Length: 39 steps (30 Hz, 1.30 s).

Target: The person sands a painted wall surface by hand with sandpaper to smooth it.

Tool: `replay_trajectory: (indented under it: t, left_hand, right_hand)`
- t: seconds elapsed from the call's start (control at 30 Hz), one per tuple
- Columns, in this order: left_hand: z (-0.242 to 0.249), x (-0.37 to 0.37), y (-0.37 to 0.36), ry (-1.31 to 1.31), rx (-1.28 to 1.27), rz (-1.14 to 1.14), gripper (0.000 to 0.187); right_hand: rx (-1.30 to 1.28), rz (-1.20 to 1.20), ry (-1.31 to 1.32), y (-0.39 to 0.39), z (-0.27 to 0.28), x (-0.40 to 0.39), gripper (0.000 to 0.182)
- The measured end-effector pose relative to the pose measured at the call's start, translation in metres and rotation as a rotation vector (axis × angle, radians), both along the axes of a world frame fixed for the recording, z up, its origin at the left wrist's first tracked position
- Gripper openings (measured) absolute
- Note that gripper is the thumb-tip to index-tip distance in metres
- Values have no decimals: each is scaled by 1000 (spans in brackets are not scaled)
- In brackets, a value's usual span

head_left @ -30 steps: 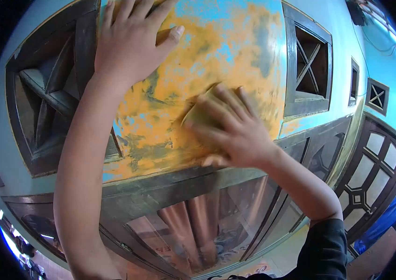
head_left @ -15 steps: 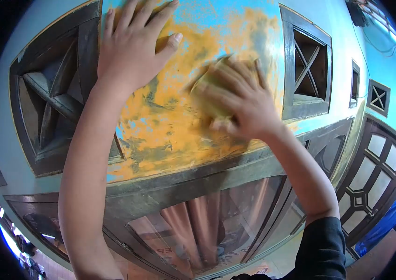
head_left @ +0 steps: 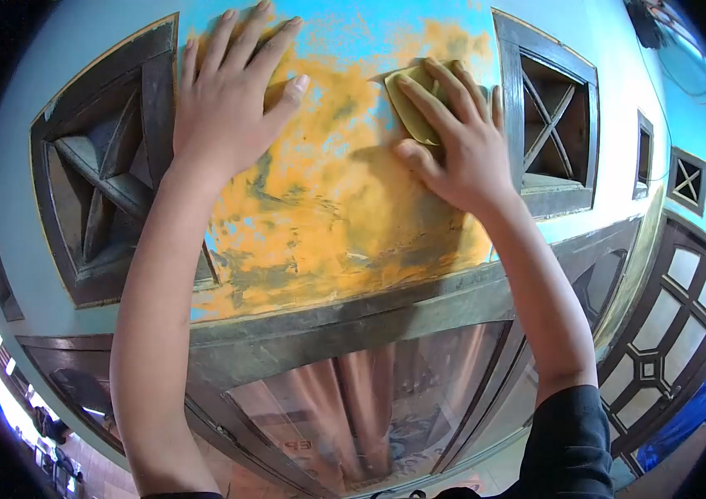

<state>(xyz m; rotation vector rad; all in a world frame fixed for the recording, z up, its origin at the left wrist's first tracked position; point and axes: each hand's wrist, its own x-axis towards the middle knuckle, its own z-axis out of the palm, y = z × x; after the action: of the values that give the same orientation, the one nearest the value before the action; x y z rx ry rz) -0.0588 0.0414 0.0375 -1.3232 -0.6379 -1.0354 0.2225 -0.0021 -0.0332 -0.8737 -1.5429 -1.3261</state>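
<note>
My left hand (head_left: pixel 232 104) lies against the upper left of a wall panel (head_left: pixel 311 224), its fingers spread and nothing under them that I can see. The panel is patchy orange with blue and dark grey marks. Under the fingers of my right hand (head_left: pixel 469 137) is a folded piece of yellowish sandpaper (head_left: pixel 413 104), pressed to the panel's upper right. One curved edge of the sandpaper sticks out left of the fingers. The thumb rests lower, beside it.
Dark wooden vent frames with crossed bars flank the panel, one on the left (head_left: pixel 103 179) and one on the right (head_left: pixel 548 125). Below runs a wooden beam (head_left: pixel 345 320) over a glass pane (head_left: pixel 370 399) with a curtain behind. A panelled door (head_left: pixel 661 333) stands at far right.
My right hand, blurred before, has moved up and to the right across the panel with the sandpaper. My left hand stays in about the same place on the panel. The view has shifted slightly.
</note>
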Motion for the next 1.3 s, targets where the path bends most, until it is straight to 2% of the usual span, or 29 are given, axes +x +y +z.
replay_trajectory:
  t: [0.03,0.13,0.23,0.27,0.37,0.4,0.5,0.6,0.7,0.8,0.9,0.93,1.03,1.07,1.17,1.2,1.3]
  left_hand:
    - [0,-1,0,9,1,-5,58]
    - [0,-1,0,11,-4,-12,58]
    - [-4,0,-3,-8,-29,9,58]
    - [-6,-1,-2,-14,-36,14,58]
    - [-14,0,-4,-22,-61,-19,58]
    - [-17,2,-6,-21,-67,-37,58]
    - [-36,5,-13,8,-109,-7,59]
    - [-59,10,-20,61,-172,30,60]
    - [-79,14,-32,123,-275,57,62]
    - [-100,17,-38,169,-404,20,67]
    - [-117,17,-42,235,-441,46,62]
    - [-119,18,-45,236,-457,41,66]
    - [-118,33,-55,186,-545,-217,70]
    - [-116,43,-57,222,-524,-376,72]
    - [-107,74,-72,407,-463,-391,73]
    - [-104,85,-70,461,-403,-396,75]
    - [-89,107,-62,308,-451,-430,76]
  right_hand:
    - [9,75,10,2,-1,-7,69]
    - [-146,137,-237,0,-33,-29,70]
    - [-108,-46,-170,-9,-16,-3,71]
    - [-48,-56,-61,-2,-8,11,73]
    - [1,-9,11,4,-16,16,74]
    - [-80,43,-78,-4,-27,3,73]
    - [-199,96,-368,-7,-60,-6,65]
    - [-213,90,-374,-11,-47,5,57]
    - [-159,150,-413,-8,-49,12,41]
    - [-8,64,-412,-9,-60,25,32]
    - [38,41,-358,-9,-58,39,34]
    - [-12,85,-338,-11,-54,41,36]
    - [-24,213,-366,-1,-31,42,37]
    - [-52,249,-382,-3,-23,41,39]
    - [-88,325,-405,-1,-5,27,37]
    - [-148,448,-296,5,-5,20,32]
    - [-83,382,-350,8,-10,26,30]
